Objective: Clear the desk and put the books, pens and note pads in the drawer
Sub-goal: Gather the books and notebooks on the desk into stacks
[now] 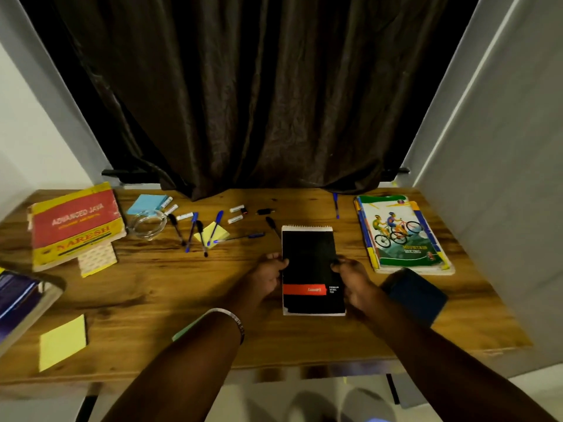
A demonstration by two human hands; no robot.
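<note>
A black spiral note pad (309, 257) with a red band stands tilted up from the wooden desk (152, 293) at its middle. My left hand (268, 277) grips its left edge and my right hand (353, 284) grips its right edge. Several blue and black pens (195, 228) lie scattered behind, over a yellow sticky pad (213, 233). A red and yellow Java book (76, 222) lies at the far left, a stack of notebooks with a cycling cover (402, 233) at the far right. Another yellow sticky pad (62, 342) sits front left. No drawer is in view.
A glass ashtray (148, 223) and blue sticky notes (145, 203) sit by the Java book. A dark blue case (417, 295) lies right of my right hand. A purple book (18, 303) juts in at the left edge. A dark curtain (259, 95) hangs behind the desk.
</note>
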